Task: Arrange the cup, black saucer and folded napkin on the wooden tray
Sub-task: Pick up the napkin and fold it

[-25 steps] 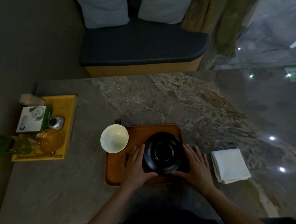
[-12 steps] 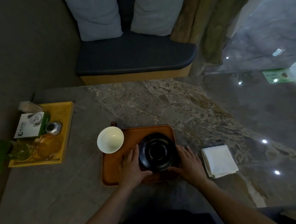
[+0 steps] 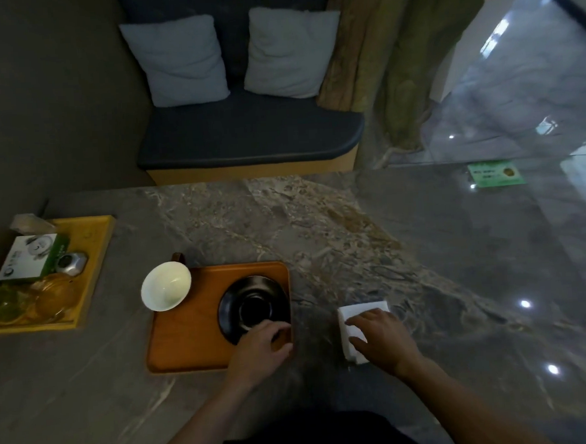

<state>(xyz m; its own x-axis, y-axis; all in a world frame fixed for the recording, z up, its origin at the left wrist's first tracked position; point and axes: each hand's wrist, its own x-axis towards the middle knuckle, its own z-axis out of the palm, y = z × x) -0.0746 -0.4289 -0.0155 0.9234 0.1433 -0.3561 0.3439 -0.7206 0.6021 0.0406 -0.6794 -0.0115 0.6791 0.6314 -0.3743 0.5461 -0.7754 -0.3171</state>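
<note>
The wooden tray (image 3: 185,334) lies on the marble table in front of me. The black saucer (image 3: 253,305) rests on the tray's right half, and my left hand (image 3: 261,350) holds its near rim with curled fingers. The white cup (image 3: 166,290) with a brown handle stands at the tray's far left corner, partly over the edge. The white folded napkin (image 3: 355,315) lies on the table right of the tray, and my right hand (image 3: 382,336) rests on top of it, fingers spread and hiding its near part.
A yellow tray (image 3: 93,241) at the left table edge carries a white-green box (image 3: 31,256), a silver object (image 3: 72,263) and glassware (image 3: 54,298). A green card (image 3: 494,174) lies far right. A bench with two cushions (image 3: 245,135) stands beyond the table.
My right hand has left the saucer and moved right onto the napkin. My left hand has shifted from the saucer's left side to its near rim. The camera has tilted up.
</note>
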